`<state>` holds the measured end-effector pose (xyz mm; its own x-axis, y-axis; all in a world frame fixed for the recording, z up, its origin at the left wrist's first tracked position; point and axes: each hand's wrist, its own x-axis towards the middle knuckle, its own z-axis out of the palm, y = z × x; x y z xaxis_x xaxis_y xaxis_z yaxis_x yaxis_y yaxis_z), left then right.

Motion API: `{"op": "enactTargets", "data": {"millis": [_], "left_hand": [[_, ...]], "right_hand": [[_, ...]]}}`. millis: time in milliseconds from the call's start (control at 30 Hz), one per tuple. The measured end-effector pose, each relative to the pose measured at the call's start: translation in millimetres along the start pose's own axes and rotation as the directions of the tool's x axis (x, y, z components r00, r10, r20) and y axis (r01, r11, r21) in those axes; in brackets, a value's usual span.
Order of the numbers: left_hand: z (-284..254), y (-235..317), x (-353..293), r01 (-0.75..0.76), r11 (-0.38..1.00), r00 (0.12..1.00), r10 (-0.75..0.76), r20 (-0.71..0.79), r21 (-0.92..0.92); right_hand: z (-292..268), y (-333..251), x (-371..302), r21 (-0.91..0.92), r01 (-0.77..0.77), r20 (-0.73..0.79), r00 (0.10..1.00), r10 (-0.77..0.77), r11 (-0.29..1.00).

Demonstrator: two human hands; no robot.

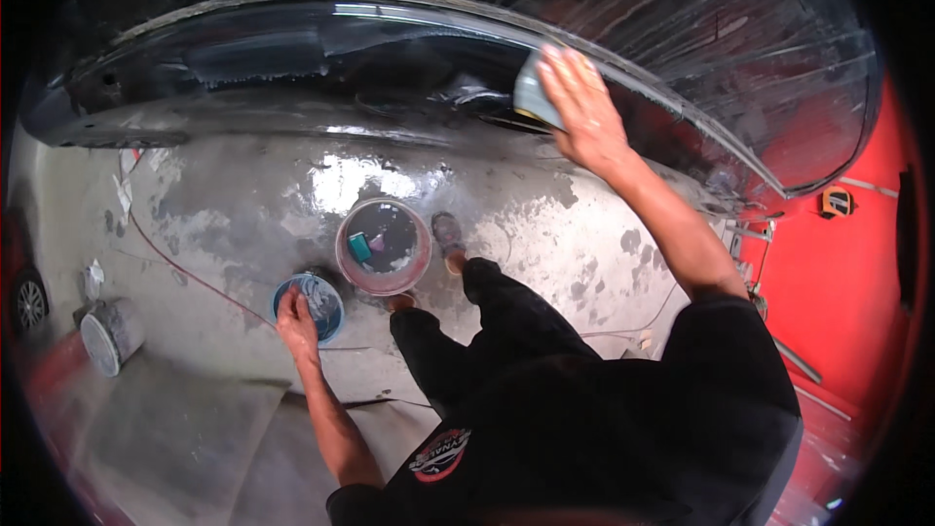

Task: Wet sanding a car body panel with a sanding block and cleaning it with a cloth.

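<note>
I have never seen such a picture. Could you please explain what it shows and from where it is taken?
No machine here: a person works bare-handed, and a wide camera on the head looks down, bending straight edges. The right hand, somewhat blurred, holds a grey pad against the dark panel. The left hand is at the blue bucket; whether it holds anything, I cannot tell. Beside that, a pinkish bucket with a green block inside stands on the floor.
</note>
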<state>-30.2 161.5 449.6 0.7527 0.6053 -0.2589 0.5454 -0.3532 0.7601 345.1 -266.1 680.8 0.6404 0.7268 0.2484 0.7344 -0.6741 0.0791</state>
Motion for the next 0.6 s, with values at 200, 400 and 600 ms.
{"op": "enactTargets", "data": {"millis": [200,400,600], "left_hand": [[33,44,-1,-0.005,1.0,0.999,0.004,0.043,0.013],[33,108,3,-0.056,0.998,0.991,0.053,0.121,0.024],[-8,46,1,0.074,0.997,0.995,-0.074,0.069,0.012]], "right_hand": [[29,-58,93,0.15,0.07,-0.151,0.987,-0.048,0.986],[14,-48,81,0.239,0.057,-0.099,0.995,-0.035,0.969],[0,-5,10,0.118,-0.044,-0.131,0.99,0.059,0.992]]}}
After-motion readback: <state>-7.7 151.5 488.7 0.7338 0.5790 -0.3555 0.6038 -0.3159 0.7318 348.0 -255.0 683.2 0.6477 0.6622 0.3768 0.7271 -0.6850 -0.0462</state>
